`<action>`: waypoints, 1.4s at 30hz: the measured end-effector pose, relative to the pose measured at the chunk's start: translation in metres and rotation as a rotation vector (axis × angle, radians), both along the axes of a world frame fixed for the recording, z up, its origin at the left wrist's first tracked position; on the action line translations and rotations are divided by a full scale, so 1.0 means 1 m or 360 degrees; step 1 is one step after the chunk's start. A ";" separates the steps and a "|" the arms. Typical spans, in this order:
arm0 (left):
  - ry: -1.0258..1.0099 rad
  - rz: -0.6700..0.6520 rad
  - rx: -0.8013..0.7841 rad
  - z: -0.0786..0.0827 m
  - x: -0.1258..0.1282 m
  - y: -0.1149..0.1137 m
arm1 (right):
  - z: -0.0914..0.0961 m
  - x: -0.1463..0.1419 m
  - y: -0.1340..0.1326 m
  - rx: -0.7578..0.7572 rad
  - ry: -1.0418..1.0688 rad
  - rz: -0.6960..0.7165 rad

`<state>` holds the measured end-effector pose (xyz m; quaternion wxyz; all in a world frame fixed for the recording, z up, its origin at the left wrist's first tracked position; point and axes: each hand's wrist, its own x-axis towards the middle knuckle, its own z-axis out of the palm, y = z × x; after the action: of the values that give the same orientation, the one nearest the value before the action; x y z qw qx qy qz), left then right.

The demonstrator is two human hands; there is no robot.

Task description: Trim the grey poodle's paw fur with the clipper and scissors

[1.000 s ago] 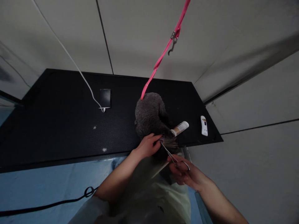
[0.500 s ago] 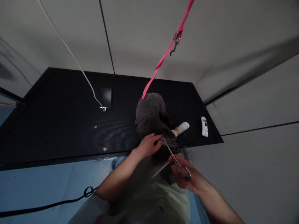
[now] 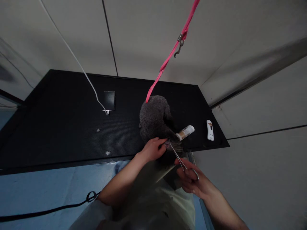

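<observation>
A grey curly-coated dog (image 3: pixel 153 116) is on the black table near its front edge, with its head towards me. My left hand (image 3: pixel 153 149) is closed on the dog's ear (image 3: pixel 167 145), thumb and fingers pinching it so that pinkish inner skin shows. In my right hand (image 3: pixel 190 177) is a slim metal hemostat (image 3: pixel 178 158) with ring handles, its tips at the ear. Whether its jaws grip anything is too small to tell. Just beyond the ear lies a white and tan bottle (image 3: pixel 185 132) on its side.
A pink grooming loop (image 3: pixel 165 64) with a metal clip slants up from the dog. A white clipper (image 3: pixel 209 130) lies at the right of the black table (image 3: pixel 67 127); a phone (image 3: pixel 109 100) with a white cable (image 3: pixel 79 62) lies left. Pale walls stand behind and right.
My right hand and the hemostat have shifted slightly to the right, with the tips still at the ear. The left hand and the dog look almost unmoved.
</observation>
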<state>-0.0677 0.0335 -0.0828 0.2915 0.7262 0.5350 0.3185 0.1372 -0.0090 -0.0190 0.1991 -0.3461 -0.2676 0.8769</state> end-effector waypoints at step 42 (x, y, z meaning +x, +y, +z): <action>-0.0160 0.0000 0.0021 -0.019 0.000 0.000 | -0.002 -0.006 0.000 -0.0080 0.0089 0.0023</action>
<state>-0.0680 0.0338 -0.1018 0.3133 0.7112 0.5175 0.3581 0.1316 -0.0088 -0.0213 0.1913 -0.3244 -0.2423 0.8941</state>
